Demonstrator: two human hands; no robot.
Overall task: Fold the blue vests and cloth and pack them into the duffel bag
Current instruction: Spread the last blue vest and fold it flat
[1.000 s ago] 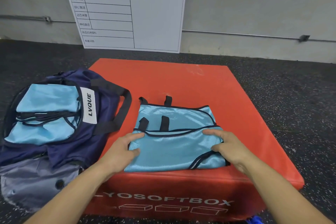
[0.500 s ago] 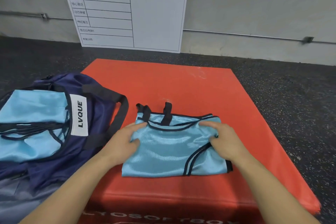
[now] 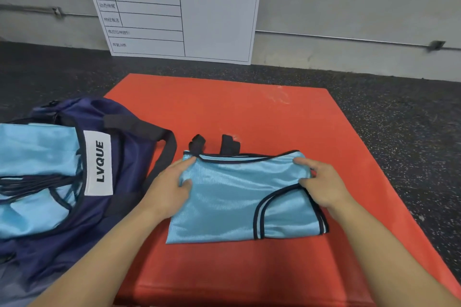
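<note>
Shiny light-blue vest with dark trim (image 3: 239, 197), folded over within the last second, is now gripped at its edges between left hand (image 3: 167, 189) and right hand (image 3: 321, 185), ready for the open navy duffel bag (image 3: 129, 157) beyond the left hand.

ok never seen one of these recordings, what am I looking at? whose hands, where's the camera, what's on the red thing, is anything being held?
No robot here: a person works bare-handed, and the one picture comes from a wide-angle camera on their head, looking forward and down. The left hand and right hand each grip a side of a folded light-blue vest with dark trim, lying on a red foam box that stands on a dark speckled floor. To the left sits an open navy duffel bag labelled LVQUE, with more light-blue fabric already inside. A white schedule board leans against the wall behind.
</note>
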